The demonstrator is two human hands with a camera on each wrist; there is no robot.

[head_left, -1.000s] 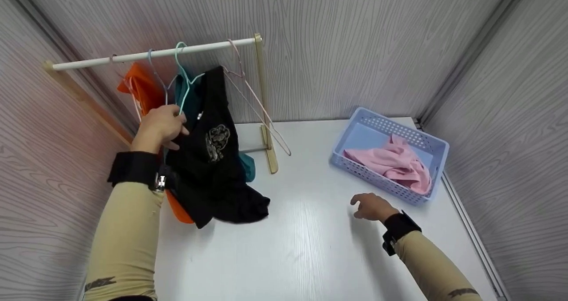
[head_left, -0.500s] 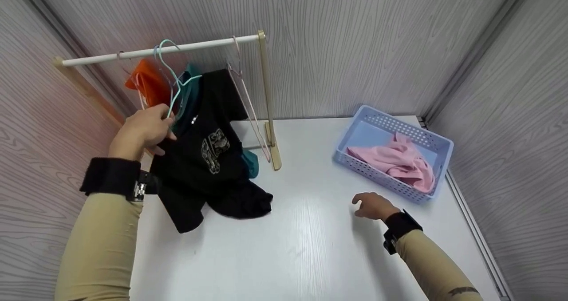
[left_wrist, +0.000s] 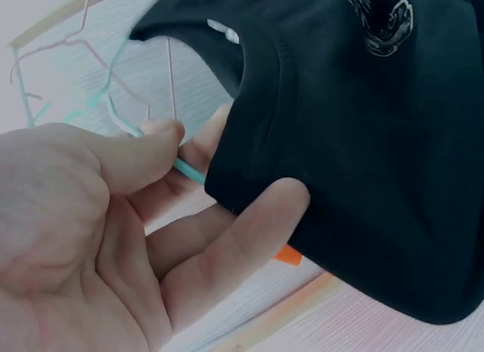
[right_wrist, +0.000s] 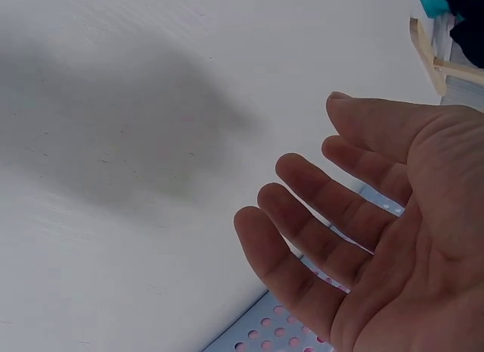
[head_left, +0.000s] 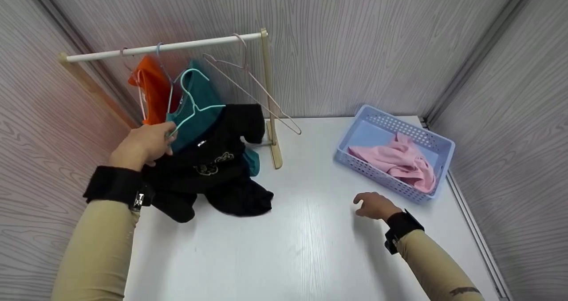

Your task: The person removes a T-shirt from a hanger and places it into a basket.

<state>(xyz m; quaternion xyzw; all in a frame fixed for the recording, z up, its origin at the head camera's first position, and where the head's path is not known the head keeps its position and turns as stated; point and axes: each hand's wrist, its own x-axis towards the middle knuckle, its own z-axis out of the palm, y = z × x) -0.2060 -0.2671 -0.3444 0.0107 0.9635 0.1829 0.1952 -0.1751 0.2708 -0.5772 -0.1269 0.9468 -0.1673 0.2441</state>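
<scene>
Teal garment [head_left: 203, 92]: middle hidden behind black shirt [head_left: 211, 148]. Chest print [head_left: 207, 169] creases, too small to read. Left hand [head_left: 144, 145] covers mint hanger's [head_left: 195, 107] near end. Right wrist view: lower edge crops blue basket [right_wrist: 293, 331].

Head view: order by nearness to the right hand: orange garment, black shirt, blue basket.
1. Blue basket: just beyond the right hand.
2. Black shirt: left of centre.
3. Orange garment: farther left, on the rack.

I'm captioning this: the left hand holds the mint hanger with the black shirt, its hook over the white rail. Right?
Not quite: the hook isn't over the white rail; the head view shows it clear of it. The rest stands.
</scene>
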